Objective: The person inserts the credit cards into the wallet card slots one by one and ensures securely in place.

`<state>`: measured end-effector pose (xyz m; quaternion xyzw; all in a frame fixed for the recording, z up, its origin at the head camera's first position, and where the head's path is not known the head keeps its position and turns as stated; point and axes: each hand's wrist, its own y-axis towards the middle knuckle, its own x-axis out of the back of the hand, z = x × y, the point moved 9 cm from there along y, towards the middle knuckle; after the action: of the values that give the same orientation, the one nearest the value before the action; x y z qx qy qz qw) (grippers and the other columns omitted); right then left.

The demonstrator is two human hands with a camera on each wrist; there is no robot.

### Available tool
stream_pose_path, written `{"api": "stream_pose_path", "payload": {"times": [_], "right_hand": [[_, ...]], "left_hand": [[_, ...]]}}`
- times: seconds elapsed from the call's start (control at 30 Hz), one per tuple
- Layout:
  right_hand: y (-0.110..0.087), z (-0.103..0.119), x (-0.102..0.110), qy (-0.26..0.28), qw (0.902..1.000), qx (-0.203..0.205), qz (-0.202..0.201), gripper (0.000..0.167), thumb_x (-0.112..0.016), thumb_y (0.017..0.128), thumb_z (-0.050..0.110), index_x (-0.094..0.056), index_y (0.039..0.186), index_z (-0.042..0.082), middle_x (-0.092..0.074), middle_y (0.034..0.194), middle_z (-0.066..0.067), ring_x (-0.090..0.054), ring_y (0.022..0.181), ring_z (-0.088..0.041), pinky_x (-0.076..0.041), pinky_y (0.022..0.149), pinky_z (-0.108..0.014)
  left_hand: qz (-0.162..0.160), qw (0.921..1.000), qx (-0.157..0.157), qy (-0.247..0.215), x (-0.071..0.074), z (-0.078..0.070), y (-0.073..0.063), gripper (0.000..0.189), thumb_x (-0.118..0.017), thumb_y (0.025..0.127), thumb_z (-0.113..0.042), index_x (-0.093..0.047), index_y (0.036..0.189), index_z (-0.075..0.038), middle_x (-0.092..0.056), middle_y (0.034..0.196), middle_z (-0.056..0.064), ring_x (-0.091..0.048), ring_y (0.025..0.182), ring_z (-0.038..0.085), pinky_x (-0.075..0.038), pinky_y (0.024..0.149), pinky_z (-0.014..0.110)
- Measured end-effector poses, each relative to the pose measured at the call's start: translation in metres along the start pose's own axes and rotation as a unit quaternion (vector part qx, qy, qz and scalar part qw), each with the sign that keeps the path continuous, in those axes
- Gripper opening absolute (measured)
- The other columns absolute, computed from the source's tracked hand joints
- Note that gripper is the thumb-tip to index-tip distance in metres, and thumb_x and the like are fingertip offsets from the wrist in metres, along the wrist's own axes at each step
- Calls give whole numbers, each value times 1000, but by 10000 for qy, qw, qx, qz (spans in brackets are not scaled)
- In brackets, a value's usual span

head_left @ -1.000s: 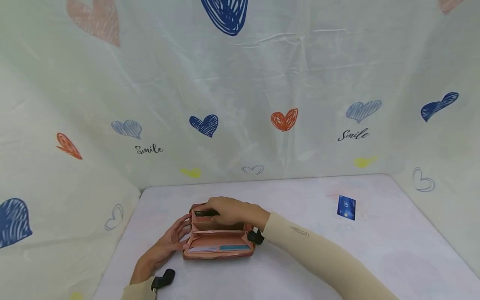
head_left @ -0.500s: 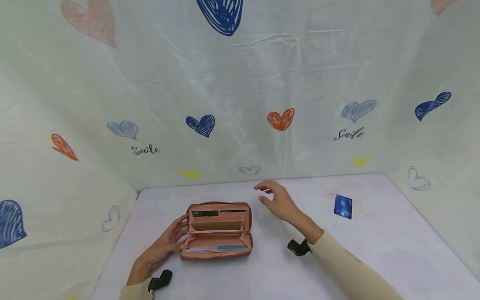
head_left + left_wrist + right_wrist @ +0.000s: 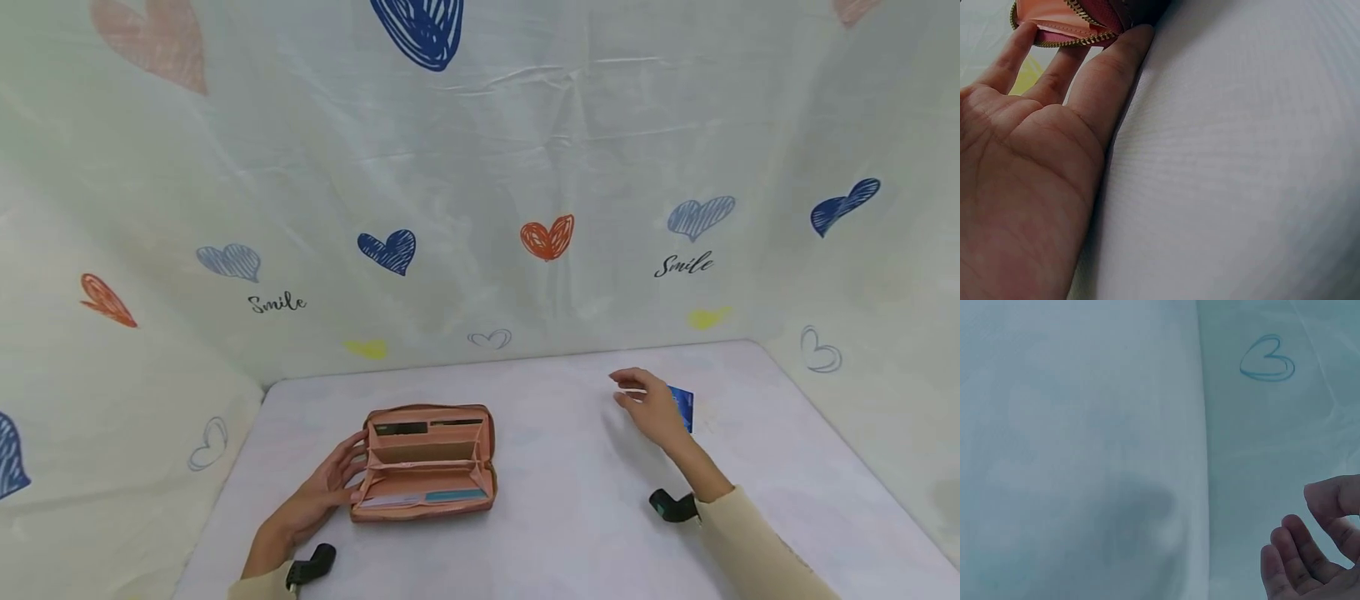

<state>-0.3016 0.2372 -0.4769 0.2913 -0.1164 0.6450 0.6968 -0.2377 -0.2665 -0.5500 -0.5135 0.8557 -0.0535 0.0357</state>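
Note:
A pink zip-around wallet (image 3: 427, 479) lies spread open on the table, cards showing in its upper slots and papers in its lower pocket. Against its left side rests my left hand (image 3: 318, 492), thumb at the lower corner and fingers higher up. The left wrist view shows the left hand (image 3: 1035, 162) with fairly straight fingers touching the zipped edge (image 3: 1079, 41). My right hand (image 3: 652, 412) hovers over the right part of the table with nothing in it, fingers loosely bent. It partly hides a blue card (image 3: 683, 407) behind it. In the right wrist view the right hand's fingers (image 3: 1297, 556) are apart from the thumb.
A white table (image 3: 555, 517) spreads under both hands. Behind it hangs a pale curtain (image 3: 450, 167) printed with hearts and the word Smile. A dark wrist camera (image 3: 673, 506) sits at the right sleeve, another camera (image 3: 311, 565) at the left.
My right hand has come out of the wallet's upper slots and moved right to beside the blue card. The left hand stays at the wallet. The head view has shifted slightly.

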Motion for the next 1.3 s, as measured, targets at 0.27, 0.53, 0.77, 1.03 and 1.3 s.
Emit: {"api": "stream_pose_path", "payload": {"times": [0.27, 0.53, 0.77, 1.03, 1.3], "right_hand": [[-18, -41, 35, -176, 9969, -723, -249, 34, -66, 99, -3, -62, 132, -10, -64, 131, -31, -61, 122, -45, -39, 81, 0], [-29, -76, 55, -271, 9860, -1601, -372, 48, -61, 101, 2, -47, 145, -14, -50, 146, -37, -50, 134, -51, -49, 110, -43], [-35, -95, 63, -256, 9702, -2378, -388, 63, -60, 101, 5, -32, 154, -15, -35, 154, -42, -35, 143, -56, -33, 119, -65], [-34, -98, 65, -198, 9615, -2732, -199, 76, -58, 102, 9, -15, 158, -17, -27, 155, -46, -31, 145, -59, -31, 120, -66], [-23, -98, 60, -693, 9642, -2559, 93, 78, -64, 98, 10, -19, 155, -19, -33, 147, -49, -38, 134, -62, -37, 114, -69]], "left_hand": [[-77, 9999, 93, -7, -1, -2, -1, 92, -73, 95, -9, -18, 168, -15, -38, 151, -16, -51, 133, -1, -46, 107, 21], [-110, 9998, 155, -60, -2, -2, -2, 92, -73, 96, -8, -17, 168, -14, -38, 152, -13, -52, 132, -1, -46, 107, 21], [-190, 9995, 212, -110, -3, -4, -2, 93, -73, 96, -6, -15, 168, -10, -32, 160, 1, -52, 132, -3, -45, 108, 19], [-182, 9995, 239, -106, -3, -3, -1, 94, -73, 96, -7, -12, 168, -9, -33, 158, -5, -52, 132, -2, -46, 107, 21], [-198, 9994, 278, -108, -2, -2, -2, 95, -72, 96, -7, -11, 168, -8, -31, 161, 1, -52, 132, -2, -46, 107, 20]]}}
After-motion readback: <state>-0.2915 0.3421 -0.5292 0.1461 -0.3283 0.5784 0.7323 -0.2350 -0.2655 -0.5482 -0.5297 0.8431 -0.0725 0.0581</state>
